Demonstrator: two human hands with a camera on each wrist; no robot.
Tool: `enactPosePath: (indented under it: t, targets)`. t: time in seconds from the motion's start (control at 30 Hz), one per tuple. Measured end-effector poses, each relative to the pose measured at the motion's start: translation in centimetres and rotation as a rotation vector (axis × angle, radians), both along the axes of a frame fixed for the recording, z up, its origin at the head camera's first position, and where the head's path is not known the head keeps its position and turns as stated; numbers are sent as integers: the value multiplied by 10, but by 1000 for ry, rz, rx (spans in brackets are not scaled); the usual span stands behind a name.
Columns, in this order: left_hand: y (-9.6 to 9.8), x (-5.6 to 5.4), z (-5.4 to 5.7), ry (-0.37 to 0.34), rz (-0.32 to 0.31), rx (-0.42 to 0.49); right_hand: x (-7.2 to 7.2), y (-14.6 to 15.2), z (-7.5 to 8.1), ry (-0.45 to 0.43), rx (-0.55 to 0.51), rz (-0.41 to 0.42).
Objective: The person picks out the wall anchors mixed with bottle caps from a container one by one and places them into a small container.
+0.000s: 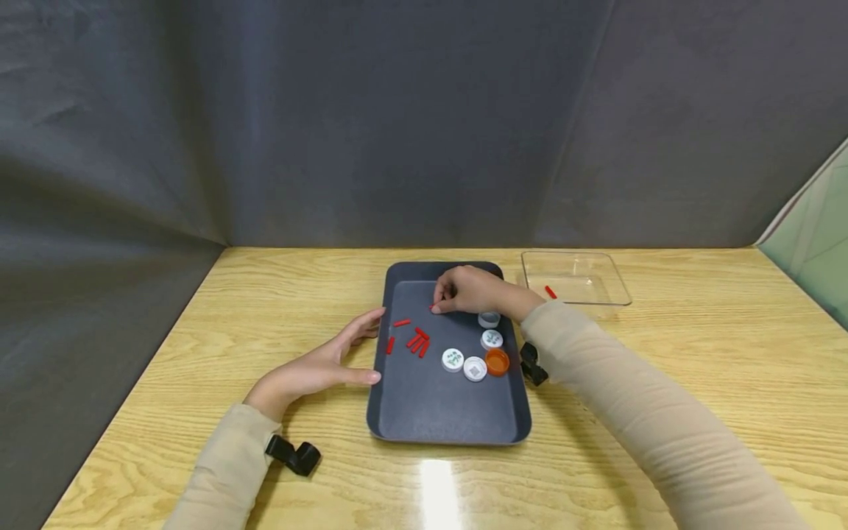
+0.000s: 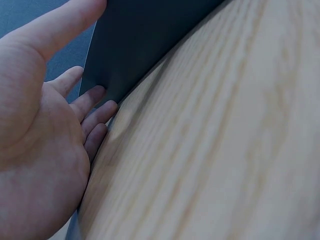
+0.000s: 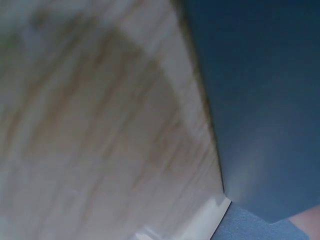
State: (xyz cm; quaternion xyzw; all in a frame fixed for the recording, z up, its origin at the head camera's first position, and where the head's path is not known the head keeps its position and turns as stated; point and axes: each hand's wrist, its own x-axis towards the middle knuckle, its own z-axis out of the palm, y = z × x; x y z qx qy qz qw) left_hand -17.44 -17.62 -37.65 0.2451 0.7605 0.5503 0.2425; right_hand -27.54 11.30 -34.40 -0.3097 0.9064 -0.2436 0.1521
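Note:
A dark grey tray (image 1: 450, 412) lies on the wooden table, with several short red sticks (image 1: 418, 342) scattered over its left half. Near the tray's far end, my right hand (image 1: 470, 289) pinches a small red stick (image 1: 432, 306) between thumb and fingertips; most of that stick is hidden. My left hand (image 1: 324, 366) rests at the tray's left rim, fingers and thumb spread. In the left wrist view, the fingertips of the left hand (image 2: 45, 130) are against the tray's outer wall (image 2: 130, 45). Only a sliver of the right hand (image 3: 311, 222) shows in the right wrist view.
White bottle caps (image 1: 475, 369), some with green print (image 1: 453, 360), and an orange cap (image 1: 497, 361) sit in the tray's right half. Beyond the right forearm stands a clear plastic box (image 1: 596, 283) with one red stick (image 1: 550, 292) in it. A dark curtain (image 1: 424, 132) hangs behind the table.

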Motion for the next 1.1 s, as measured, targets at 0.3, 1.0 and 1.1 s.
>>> enactPosePath:
  t: [0.3, 1.0, 1.1]
  targets:
    - [-1, 0, -1, -2, -2, 2, 3, -3, -1, 5, 31, -30]
    - [-1, 0, -2, -7, -4, 5, 4, 6, 2, 45, -7, -27]
    - [-1, 0, -1, -1, 1, -6, 6, 9, 4, 72, -33, -30]
